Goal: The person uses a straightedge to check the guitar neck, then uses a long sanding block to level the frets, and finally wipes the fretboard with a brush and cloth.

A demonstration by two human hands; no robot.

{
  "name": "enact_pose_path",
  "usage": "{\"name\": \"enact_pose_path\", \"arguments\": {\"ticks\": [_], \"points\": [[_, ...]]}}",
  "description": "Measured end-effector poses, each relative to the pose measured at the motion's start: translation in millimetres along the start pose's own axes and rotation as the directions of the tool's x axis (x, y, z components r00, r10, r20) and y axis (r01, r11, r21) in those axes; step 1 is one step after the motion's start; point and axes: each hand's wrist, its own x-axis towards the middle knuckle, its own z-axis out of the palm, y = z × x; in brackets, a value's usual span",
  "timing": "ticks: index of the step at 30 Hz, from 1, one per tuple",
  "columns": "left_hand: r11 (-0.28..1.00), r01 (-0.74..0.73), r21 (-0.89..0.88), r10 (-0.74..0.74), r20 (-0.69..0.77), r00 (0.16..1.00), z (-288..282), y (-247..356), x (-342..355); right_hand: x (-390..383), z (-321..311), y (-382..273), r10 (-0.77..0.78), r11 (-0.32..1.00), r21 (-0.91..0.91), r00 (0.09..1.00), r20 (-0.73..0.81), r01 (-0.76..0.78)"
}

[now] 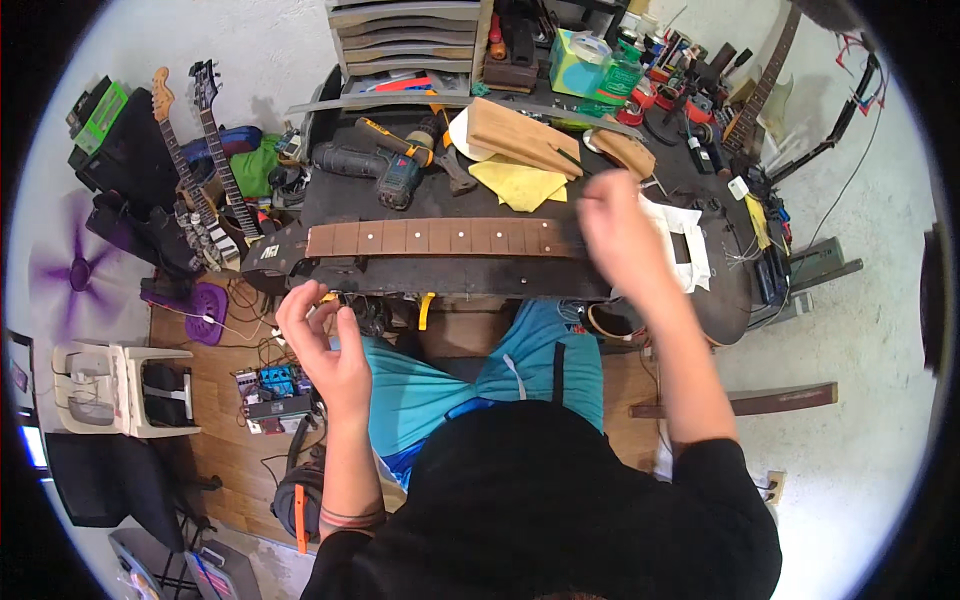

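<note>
A guitar neck (440, 238) lies across the near edge of the dark workbench, its brown dotted fingerboard facing up and a black headstock (268, 254) at its left end. My left hand (325, 335) is raised just in front of the headstock end, fingers bent but apart, with nothing visible in it. Over the right end of the neck, my right hand (618, 228) is closed and blurred by motion. A thin dark stick (567, 157) shows close to its fingers; whether I hold it cannot be told. White paper (697, 232) with a cut-out lies beside that hand.
Behind the neck are a cordless drill (400, 180), a hammer (455, 172), a yellow cloth (520, 184) and wooden blocks (525, 135). A metal straightedge (390, 101) spans the back. Two guitars (222, 160) stand at left. Bottles (620, 70) crowd the back right.
</note>
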Motion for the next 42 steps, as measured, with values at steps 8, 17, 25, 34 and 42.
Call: {"name": "enact_pose_path", "arguments": {"ticks": [8, 17, 25, 34, 42], "points": [[0.999, -0.008, -0.049, 0.013, 0.102, 0.995, 12.8, 5.3, 0.7, 10.8, 11.6, -73.2, -0.536, 0.843, -0.114, 0.840, -0.085, 0.526], [0.998, -0.024, -0.050, 0.027, 0.080, 0.996, 6.7, 1.9, 1.8, 9.0, 74.4, -89.9, -0.292, 0.915, 0.312, 0.953, 0.074, 0.256], [0.999, 0.004, -0.047, 0.001, 0.121, 0.993, 15.3, -8.4, -0.9, -9.1, -109.1, 45.6, 0.049, 0.994, -0.087, 0.991, -0.127, -0.060], [0.998, -0.006, -0.055, 0.014, 0.153, 0.988, 22.8, -5.4, -1.7, -27.5, -144.6, 46.7, 0.267, 0.934, -0.263, 0.962, 0.062, -0.243], [0.998, -0.009, -0.070, 0.022, 0.185, 0.982, 33.1, 4.3, -3.6, -13.9, -121.3, 57.6, 0.129, 0.939, -0.334, 0.985, 0.116, -0.084]]}}
